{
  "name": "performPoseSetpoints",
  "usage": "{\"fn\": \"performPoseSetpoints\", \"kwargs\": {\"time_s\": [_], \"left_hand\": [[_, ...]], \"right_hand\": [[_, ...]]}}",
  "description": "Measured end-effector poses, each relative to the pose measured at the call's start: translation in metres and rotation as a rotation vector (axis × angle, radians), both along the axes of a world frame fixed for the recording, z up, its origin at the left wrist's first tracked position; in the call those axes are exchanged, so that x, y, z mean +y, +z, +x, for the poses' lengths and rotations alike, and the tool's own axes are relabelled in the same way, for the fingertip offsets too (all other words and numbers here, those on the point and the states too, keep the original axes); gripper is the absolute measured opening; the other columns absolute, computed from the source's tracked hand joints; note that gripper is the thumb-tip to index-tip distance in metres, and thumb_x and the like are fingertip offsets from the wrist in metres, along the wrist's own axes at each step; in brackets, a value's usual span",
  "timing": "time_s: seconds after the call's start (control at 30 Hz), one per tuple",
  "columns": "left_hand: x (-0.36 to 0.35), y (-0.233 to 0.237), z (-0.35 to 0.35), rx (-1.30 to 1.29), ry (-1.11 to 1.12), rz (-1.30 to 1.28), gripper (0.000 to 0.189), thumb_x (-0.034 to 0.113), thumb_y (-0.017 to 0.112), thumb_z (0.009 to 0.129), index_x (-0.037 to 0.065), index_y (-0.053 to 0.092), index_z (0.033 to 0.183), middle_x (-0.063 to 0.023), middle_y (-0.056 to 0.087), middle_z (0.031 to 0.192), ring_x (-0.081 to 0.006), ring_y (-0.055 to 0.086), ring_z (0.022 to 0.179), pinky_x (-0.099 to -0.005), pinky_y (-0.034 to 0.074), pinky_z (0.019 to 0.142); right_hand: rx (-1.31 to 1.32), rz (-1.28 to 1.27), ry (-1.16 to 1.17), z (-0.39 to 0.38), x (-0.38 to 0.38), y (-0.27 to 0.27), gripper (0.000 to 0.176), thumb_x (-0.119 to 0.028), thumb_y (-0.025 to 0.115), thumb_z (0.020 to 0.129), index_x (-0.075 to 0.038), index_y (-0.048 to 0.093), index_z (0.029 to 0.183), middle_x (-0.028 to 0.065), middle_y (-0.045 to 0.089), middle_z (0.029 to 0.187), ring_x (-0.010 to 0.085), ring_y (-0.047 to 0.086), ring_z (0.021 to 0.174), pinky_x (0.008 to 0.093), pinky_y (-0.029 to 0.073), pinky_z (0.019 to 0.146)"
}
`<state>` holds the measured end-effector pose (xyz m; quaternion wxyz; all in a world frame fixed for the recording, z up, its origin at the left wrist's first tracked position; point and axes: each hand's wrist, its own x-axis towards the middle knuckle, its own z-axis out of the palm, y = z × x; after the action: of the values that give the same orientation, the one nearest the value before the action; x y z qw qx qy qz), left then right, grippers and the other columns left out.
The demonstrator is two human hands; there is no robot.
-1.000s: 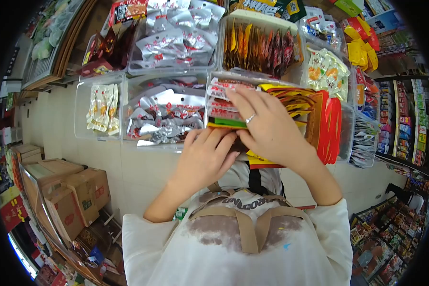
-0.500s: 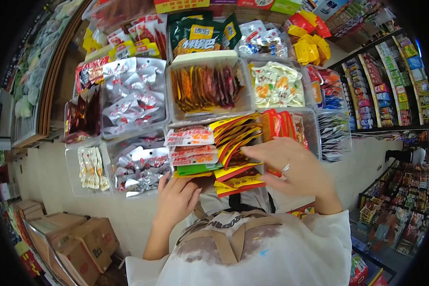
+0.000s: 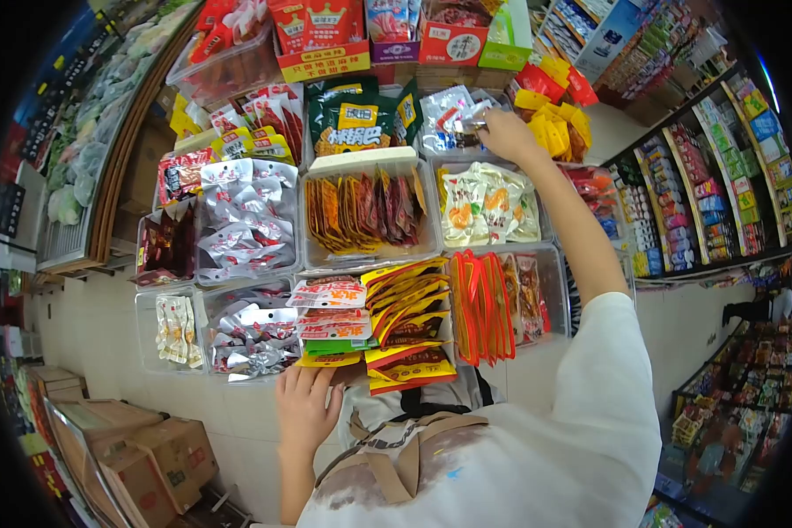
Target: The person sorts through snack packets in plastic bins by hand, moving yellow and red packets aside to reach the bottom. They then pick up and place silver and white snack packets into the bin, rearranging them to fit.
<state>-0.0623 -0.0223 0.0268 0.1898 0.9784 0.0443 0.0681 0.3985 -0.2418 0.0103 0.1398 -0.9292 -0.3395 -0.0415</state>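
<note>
Fingers of the right hand (image 3: 509,139): bent, reaching over silver-white packets (image 3: 443,109) in the rear part of the display, in apparent contact; impossible to tell whether pinched on one or merely resting. Fingers of the left hand (image 3: 306,412): side by side, thumb slightly apart, tips partly hidden at the front edge of a yellow packet (image 3: 327,360); grip not discernible.

Governing relation: silver-white packets directly under and just left of the right fingertips, right hand plainly the nearer, left hand well apart at the front; long axis unclear amid the overlap. Yellow packet just beyond the left fingertips, long axis running left to right.

Count:
- Hands: two.
- Silver-white packets: several, heaped, exact number untellable.
- Yellow packet at left fingertips: one.
- Green packet (image 3: 345,346), just behind: one visible.
- White-and-red packets (image 3: 327,293), behind the green: at least two.
- Yellow-and-red packets (image 3: 409,304), overlapping: at least six.
- Red packets (image 3: 484,308), on edge: at least four.
- Large green bags (image 3: 359,132), left of the silver-white packets: at least two.
- Cream pouches (image 3: 493,209), nearer than the silver-white packets: several, overlapping.
- Cardboard boxes (image 3: 178,453), lower left: at least three.
</note>
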Motion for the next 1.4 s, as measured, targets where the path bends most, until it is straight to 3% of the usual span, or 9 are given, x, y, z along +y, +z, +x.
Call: {"fn": "performPoseSetpoints", "kwargs": {"time_s": [0.03, 0.07, 0.23, 0.3, 0.57, 0.7, 0.87, 1.2, 1.4], "left_hand": [[-0.002, 0.000, -0.001, -0.007, 0.013, 0.010, 0.032, 0.010, 0.065, 0.069, 0.007, 0.058, 0.099, -0.0089, 0.054, 0.098, -0.0291, 0.049, 0.098, -0.0413, 0.037, 0.082], [-0.004, -0.001, -0.003, -0.027, 0.033, 0.005, 0.031, 0.010, 0.065, 0.069, 0.007, 0.058, 0.098, -0.0089, 0.054, 0.098, -0.0293, 0.049, 0.098, -0.0413, 0.037, 0.081], [-0.013, -0.006, -0.009, -0.054, 0.113, 0.025, 0.029, 0.013, 0.064, 0.072, 0.007, 0.058, 0.099, -0.0086, 0.055, 0.100, -0.0284, 0.049, 0.100, -0.0406, 0.036, 0.082], [-0.016, -0.005, -0.004, -0.060, 0.131, 0.010, 0.027, 0.012, 0.064, 0.072, 0.007, 0.058, 0.098, -0.0084, 0.055, 0.101, -0.0283, 0.049, 0.100, -0.0406, 0.036, 0.082], [-0.010, -0.003, -0.002, -0.040, 0.138, -0.057, 0.025, 0.010, 0.063, 0.072, 0.007, 0.058, 0.096, -0.0091, 0.056, 0.097, -0.0282, 0.051, 0.097, -0.0396, 0.037, 0.081], [0.004, -0.005, 0.000, -0.172, 0.060, -0.135, 0.020, 0.007, 0.063, 0.072, 0.006, 0.060, 0.092, -0.0087, 0.059, 0.091, -0.0271, 0.055, 0.088, -0.0380, 0.041, 0.076], [0.039, -0.006, -0.005, -0.224, -0.140, -0.199, 0.018, 0.005, 0.063, 0.070, 0.007, 0.061, 0.088, -0.0052, 0.061, 0.086, -0.0222, 0.059, 0.080, -0.0330, 0.043, 0.068], [0.126, -0.009, -0.050, -0.205, -0.274, -0.234, 0.020, -0.001, 0.061, 0.068, 0.009, 0.063, 0.086, -0.0036, 0.062, 0.084, -0.0213, 0.059, 0.079, -0.0337, 0.043, 0.072], [0.155, -0.013, -0.062, -0.224, -0.313, -0.235, 0.018, 0.000, 0.062, 0.069, 0.009, 0.062, 0.085, -0.0030, 0.061, 0.082, -0.0201, 0.058, 0.078, -0.0333, 0.042, 0.069]], "right_hand": [[0.012, -0.145, 0.020, 0.008, -0.001, -0.006, 0.026, -0.017, 0.056, 0.074, -0.010, 0.064, 0.098, 0.0172, 0.063, 0.096, 0.0339, 0.059, 0.091, 0.0430, 0.046, 0.081], [-0.002, -0.060, 0.023, 0.013, -0.003, -0.015, 0.018, -0.017, 0.059, 0.073, -0.009, 0.065, 0.087, 0.0160, 0.063, 0.091, 0.0332, 0.060, 0.088, 0.0426, 0.046, 0.079], [-0.068, -0.023, 0.112, 0.012, -0.012, 0.005, 0.013, -0.018, 0.061, 0.073, -0.006, 0.059, 0.078, 0.0129, 0.062, 0.077, 0.0298, 0.060, 0.076, 0.0391, 0.047, 0.070], [0.220, 0.193, 0.097, 0.004, -0.018, 0.040, 0.013, -0.018, 0.062, 0.075, -0.007, 0.058, 0.081, 0.0108, 0.060, 0.074, 0.0249, 0.060, 0.071, 0.0353, 0.047, 0.067], [0.479, 0.960, 0.072, -0.098, -0.056, 0.146, 0.009, -0.010, 0.058, 0.083, -0.006, 0.052, 0.089, -0.0017, 0.056, 0.070, 0.0002, 0.050, 0.060, 0.0160, 0.037, 0.052], [0.581, 0.571, -0.003, -0.198, -0.048, 0.161, 0.009, -0.004, 0.058, 0.078, -0.007, 0.054, 0.086, -0.0010, 0.057, 0.070, 0.0010, 0.047, 0.058, 0.0162, 0.035, 0.050], [0.212, 0.138, 0.630, -0.287, -0.005, 0.138, 0.016, -0.002, 0.066, 0.065, -0.009, 0.060, 0.079, 0.0002, 0.058, 0.068, 0.0151, 0.049, 0.056, 0.0271, 0.037, 0.057], [-0.175, -0.090, 0.470, -0.386, 0.091, 0.105, 0.010, -0.010, 0.057, 0.068, -0.012, 0.058, 0.078, -0.0026, 0.050, 0.060, 0.0151, 0.048, 0.065, 0.0282, 0.039, 0.064], [-0.106, -0.357, 0.525, -0.399, 0.131, 0.084, 0.008, -0.012, 0.057, 0.071, -0.011, 0.055, 0.079, 0.0004, 0.055, 0.064, 0.0166, 0.052, 0.070, 0.0296, 0.040, 0.066]]}}
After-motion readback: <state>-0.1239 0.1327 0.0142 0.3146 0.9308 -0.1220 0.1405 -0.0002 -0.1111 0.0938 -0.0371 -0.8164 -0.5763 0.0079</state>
